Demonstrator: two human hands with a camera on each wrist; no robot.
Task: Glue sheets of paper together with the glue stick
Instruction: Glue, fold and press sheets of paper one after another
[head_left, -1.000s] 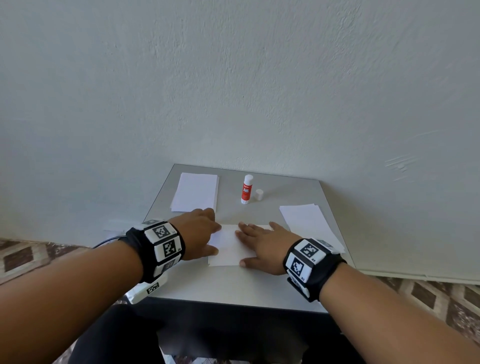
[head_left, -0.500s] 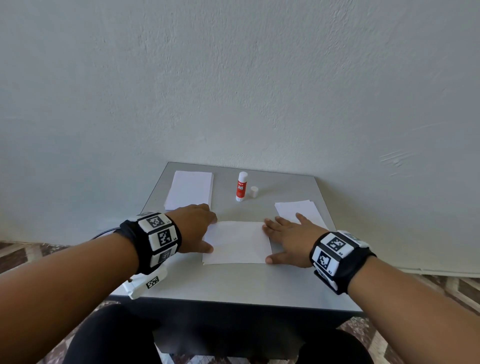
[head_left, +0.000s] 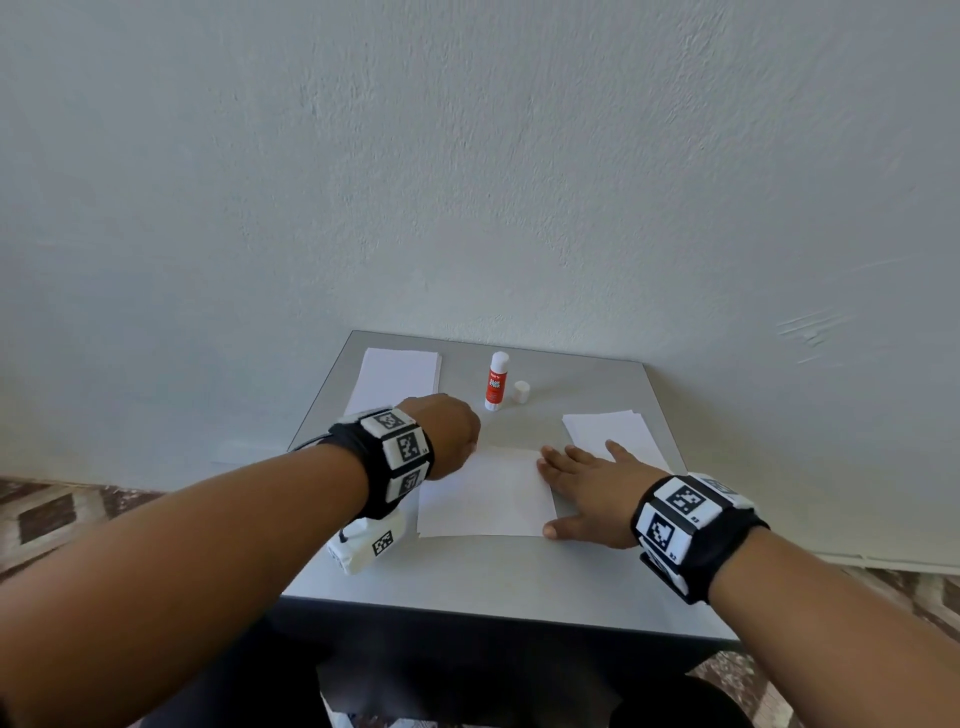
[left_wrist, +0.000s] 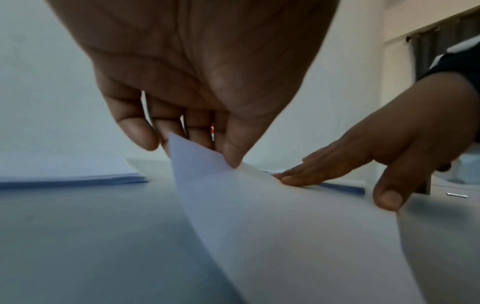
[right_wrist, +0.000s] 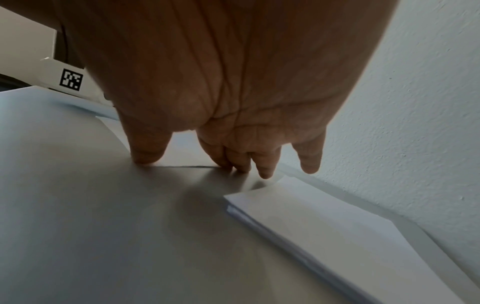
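I count one glue stick (head_left: 496, 382) upright, uncapped, one cap (head_left: 521, 391) just beside it. Nearer me than it: one sheet (head_left: 485, 493), my left hand (head_left: 447, 434) pinching its lifted corner, right hand (head_left: 589, 486) flat, fingers straight, on its edge. Two paper stacks (head_left: 397, 376) (head_left: 608, 428) flank it.

The head view is evenly lit by soft daylight, with no glare. The wall (head_left: 467, 156) looks pale and a little flat, and straight lines bend near the edges. In the left wrist view the near paper sheet (left_wrist: 298, 236) is blurred and the tabletop (left_wrist: 78, 236) looks bluish and dim. In the right wrist view the right hand (right_wrist: 221, 92) throws a soft, dark shadow on the table; the picture is slightly soft.
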